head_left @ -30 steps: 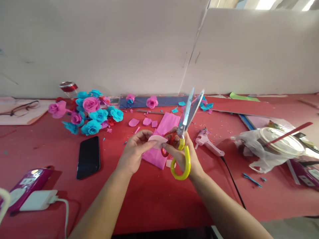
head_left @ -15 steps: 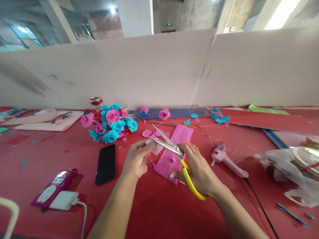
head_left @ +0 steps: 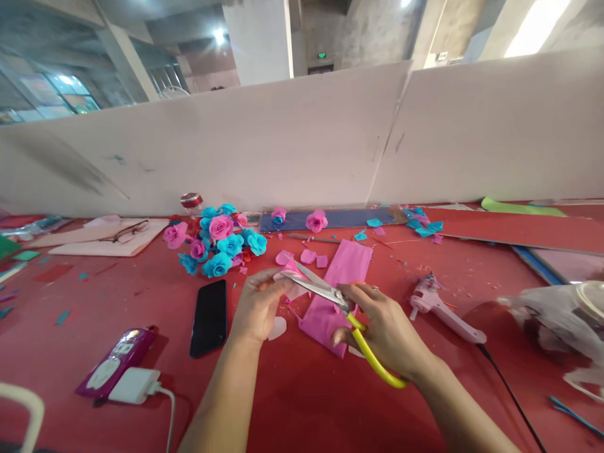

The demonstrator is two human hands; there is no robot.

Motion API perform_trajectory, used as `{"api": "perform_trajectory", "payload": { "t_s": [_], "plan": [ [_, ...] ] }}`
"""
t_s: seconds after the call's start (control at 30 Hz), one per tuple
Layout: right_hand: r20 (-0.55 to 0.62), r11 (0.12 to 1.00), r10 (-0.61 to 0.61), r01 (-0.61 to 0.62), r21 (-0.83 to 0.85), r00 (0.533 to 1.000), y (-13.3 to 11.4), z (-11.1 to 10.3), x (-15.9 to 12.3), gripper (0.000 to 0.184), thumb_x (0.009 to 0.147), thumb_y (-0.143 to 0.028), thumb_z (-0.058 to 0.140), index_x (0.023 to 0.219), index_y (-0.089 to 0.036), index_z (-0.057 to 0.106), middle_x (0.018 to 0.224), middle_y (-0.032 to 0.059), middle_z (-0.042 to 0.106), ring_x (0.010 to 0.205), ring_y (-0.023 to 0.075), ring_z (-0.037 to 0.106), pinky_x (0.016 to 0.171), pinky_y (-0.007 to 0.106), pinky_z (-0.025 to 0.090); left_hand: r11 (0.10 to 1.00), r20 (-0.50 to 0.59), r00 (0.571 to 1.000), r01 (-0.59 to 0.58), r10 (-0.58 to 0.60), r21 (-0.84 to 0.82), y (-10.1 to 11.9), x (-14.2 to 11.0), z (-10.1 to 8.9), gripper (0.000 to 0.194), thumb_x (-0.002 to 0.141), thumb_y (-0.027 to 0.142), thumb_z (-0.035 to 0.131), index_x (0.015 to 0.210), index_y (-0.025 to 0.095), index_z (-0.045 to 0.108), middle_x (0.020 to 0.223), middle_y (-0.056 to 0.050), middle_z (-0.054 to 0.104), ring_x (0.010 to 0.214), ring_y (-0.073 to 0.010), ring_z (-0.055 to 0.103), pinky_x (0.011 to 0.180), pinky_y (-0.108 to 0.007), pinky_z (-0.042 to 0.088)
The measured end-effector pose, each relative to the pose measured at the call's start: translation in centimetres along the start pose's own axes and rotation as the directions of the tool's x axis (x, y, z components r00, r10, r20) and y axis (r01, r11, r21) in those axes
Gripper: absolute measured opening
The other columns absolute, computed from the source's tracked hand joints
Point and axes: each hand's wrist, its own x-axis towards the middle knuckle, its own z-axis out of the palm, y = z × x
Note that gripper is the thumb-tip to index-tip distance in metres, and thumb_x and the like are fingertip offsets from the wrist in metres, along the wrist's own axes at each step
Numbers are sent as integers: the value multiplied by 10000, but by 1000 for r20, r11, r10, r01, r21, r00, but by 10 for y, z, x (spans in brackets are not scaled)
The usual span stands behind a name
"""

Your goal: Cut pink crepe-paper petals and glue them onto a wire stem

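Note:
My right hand [head_left: 384,327] is wrapped round the yellow handles of a pair of scissors [head_left: 321,289], whose blades point left. They are slightly parted at a small piece of pink paper [head_left: 293,267]. That paper is pinched in the fingers of my left hand [head_left: 257,308], with a pale pink layer by it. Under the scissors lies a folded strip of pink crepe paper [head_left: 352,259]. A pale oval piece [head_left: 278,328] rests beside my left hand. Several cut pink petals [head_left: 308,257] are on the table just beyond.
A bunch of blue, pink and red paper flowers [head_left: 219,236] stands back left, with a black phone [head_left: 209,318] before it. A glue gun [head_left: 446,311] and its cord lie right. At left are a purple power strip [head_left: 116,362] and a white charger [head_left: 136,385].
The scissor blades have closed partway on the pink paper between my left fingers. A brighter pink part of it now shows above the blades. The whole view has shifted slightly.

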Motion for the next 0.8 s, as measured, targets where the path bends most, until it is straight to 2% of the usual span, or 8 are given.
{"api": "perform_trajectory", "payload": {
  "t_s": [0.2, 0.47, 0.63, 0.8],
  "plan": [
    [-6, 1000, -12, 12, 25, 1000, 1, 2, -1, 423, 797, -499, 643, 1099, -220, 539, 900, 50, 614, 685, 171, 559, 616, 266, 413, 997, 26, 998, 49, -51, 67, 1, -3, 1, 84, 602, 209, 815, 626, 200, 735, 605, 28, 669, 638, -88, 600, 683, -201, 482],
    [-2, 998, 7, -6, 56, 1000, 2, 3, -3, 376, 815, -491, 628, 1048, -204, 562, 766, 8, 570, 570, 124, 460, 555, 235, 363, 995, 71, 992, 104, -103, -3, 4, -6, 6, 80, 617, 182, 802, 620, 226, 736, 634, 31, 692, 663, -96, 627, 702, -209, 502],
    [8, 1000, 12, -12, 23, 1000, 6, 3, -3, 360, 816, -468, 635, 1057, -208, 575, 765, 13, 581, 544, 115, 447, 536, 229, 349, 994, 33, 995, 97, -98, 50, 6, -6, 2, 92, 580, 185, 814, 624, 218, 740, 631, 30, 697, 639, -92, 615, 663, -200, 499],
    [38, 999, 8, -10, 37, 999, 7, 2, -4, 340, 809, -421, 653, 1065, -211, 575, 763, 17, 608, 525, 107, 449, 524, 222, 359, 985, 67, 993, 84, -95, 152, 10, -4, -5, 59, 618, 178, 784, 657, 208, 751, 658, 17, 707, 651, -94, 616, 652, -191, 484]
  ]
}}
